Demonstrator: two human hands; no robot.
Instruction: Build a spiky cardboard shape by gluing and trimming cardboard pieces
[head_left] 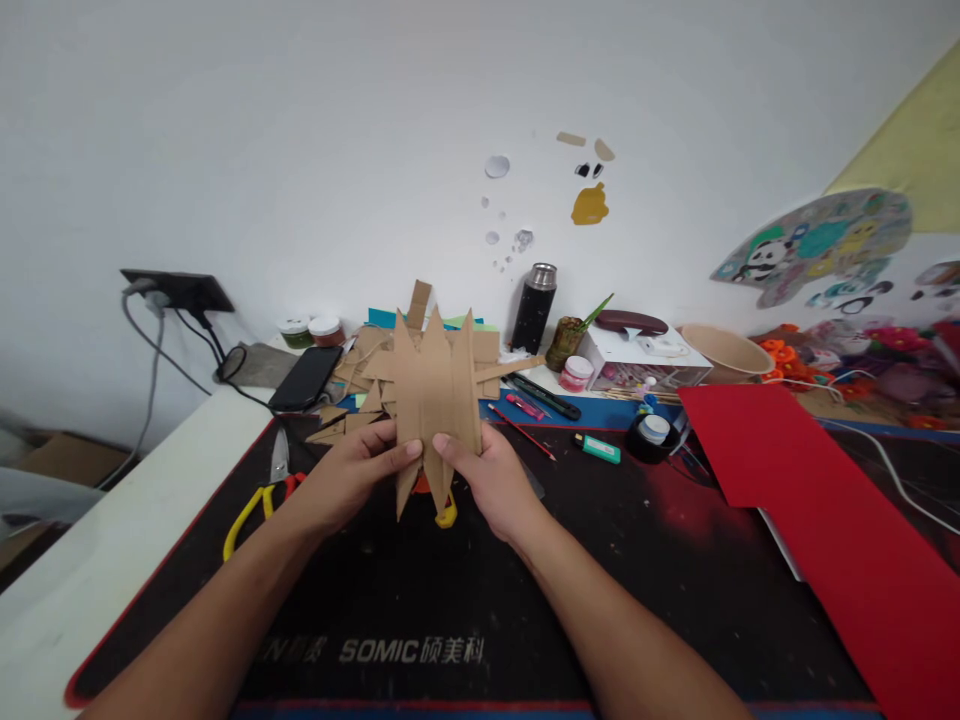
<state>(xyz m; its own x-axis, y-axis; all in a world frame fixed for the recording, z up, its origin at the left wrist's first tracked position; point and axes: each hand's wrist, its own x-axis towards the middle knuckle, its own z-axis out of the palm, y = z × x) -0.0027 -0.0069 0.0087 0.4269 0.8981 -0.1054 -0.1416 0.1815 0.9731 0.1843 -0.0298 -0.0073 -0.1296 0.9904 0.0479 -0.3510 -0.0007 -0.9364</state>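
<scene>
Both hands hold up a cardboard cutout with pointed tips along its top and bottom edges. My left hand grips its lower left side, thumb pressed on the front face. On the lower right, my right hand has its thumb near the middle of the card and its fingers behind it. Below the cutout, a yellow and orange object is partly hidden on the black desk mat. Scissors with red and yellow handles lie left of my left hand.
Cardboard scraps are piled behind the cutout. A black phone, a black thermos, a utility knife, a red pencil and a green eraser lie or stand around. Red paper covers the right side.
</scene>
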